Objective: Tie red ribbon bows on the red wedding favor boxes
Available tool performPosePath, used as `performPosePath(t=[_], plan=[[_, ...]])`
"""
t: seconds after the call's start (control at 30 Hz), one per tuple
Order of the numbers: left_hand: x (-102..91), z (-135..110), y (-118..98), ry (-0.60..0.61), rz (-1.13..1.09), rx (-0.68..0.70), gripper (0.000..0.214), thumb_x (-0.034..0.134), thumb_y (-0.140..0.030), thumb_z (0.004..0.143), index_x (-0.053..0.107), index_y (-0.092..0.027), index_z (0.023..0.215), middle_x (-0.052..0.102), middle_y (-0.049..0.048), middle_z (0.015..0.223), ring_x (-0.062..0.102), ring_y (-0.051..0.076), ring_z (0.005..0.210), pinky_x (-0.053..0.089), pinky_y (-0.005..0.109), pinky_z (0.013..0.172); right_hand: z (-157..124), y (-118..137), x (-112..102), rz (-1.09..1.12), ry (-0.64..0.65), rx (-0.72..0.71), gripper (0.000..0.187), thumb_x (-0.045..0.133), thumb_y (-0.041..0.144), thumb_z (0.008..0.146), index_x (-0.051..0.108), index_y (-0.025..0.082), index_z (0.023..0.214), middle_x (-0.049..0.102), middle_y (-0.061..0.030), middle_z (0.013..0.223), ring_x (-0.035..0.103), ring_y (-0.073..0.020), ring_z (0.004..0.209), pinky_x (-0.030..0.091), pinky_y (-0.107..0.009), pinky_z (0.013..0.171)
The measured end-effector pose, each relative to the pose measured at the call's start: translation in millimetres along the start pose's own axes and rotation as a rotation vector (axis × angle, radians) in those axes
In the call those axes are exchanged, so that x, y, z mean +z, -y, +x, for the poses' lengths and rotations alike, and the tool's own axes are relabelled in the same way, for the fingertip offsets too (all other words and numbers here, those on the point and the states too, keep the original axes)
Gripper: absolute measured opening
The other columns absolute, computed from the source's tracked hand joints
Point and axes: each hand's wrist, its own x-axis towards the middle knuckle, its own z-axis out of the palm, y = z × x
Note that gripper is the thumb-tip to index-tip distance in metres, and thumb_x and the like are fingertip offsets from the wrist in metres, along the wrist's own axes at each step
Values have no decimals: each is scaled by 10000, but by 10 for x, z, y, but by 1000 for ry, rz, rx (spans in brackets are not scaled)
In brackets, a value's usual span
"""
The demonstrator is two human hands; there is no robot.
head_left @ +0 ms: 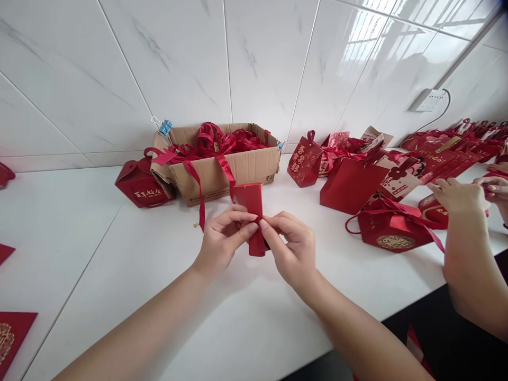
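Note:
Just in front of the carton, a narrow red paper box (pixel 254 201) stands on end between my hands. My left hand (pixel 228 233) is closed in a pinch at its middle. My right hand (pixel 291 243) pinches at the same spot from the other side, the two thumbs nearly meeting. A small piece of dark red ribbon (pixel 257 222) shows between the fingertips; most of it is hidden by them. The cardboard carton (pixel 250 166) behind is heaped with red ribbons (pixel 216 140), and some strands hang over its front wall, one reaching down behind the box.
A red gift box (pixel 138 185) leans against the carton's left end, beside a blue binder clip (pixel 165 127). Several red boxes (pixel 353 182) and bags crowd the right side. A co-worker's hands (pixel 460 198) are at the far right. Red cards (pixel 16 338) lie at the left edge.

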Motion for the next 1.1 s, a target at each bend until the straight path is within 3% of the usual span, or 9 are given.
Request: performPosePath(t=[0.23,0.47,0.73,1.1], plan=[[42,-31,5,-18,60,22,102,750,-254,750,733,-232,847,595,20,837,605,143,800,548,280,706,0,-47,-17,59,21,90,190,573,273,855,700,192,739,554,-9,627,541,-130,593,458,-273,536],[86,-74,-64,-36,105,26,110,698,-301,794,686,-194,816,619,25,818,607,149,762,538,296,678,-16,-63,-41,38,27,76,175,589,263,863,704,202,746,565,-1,644,518,-118,594,423,-260,535],[149,-108,-132,-72,358,228,83,646,-214,831,668,-210,911,615,23,849,604,132,778,519,265,678,-29,-44,-31,37,26,106,192,590,296,861,699,202,733,539,3,620,513,-123,574,427,-257,507],[160,-133,-72,-58,198,85,117,630,-219,833,666,-196,943,631,31,806,593,133,730,545,263,632,-10,-95,-20,48,43,104,183,593,309,861,698,198,760,570,-2,653,527,-118,581,441,-249,505]])
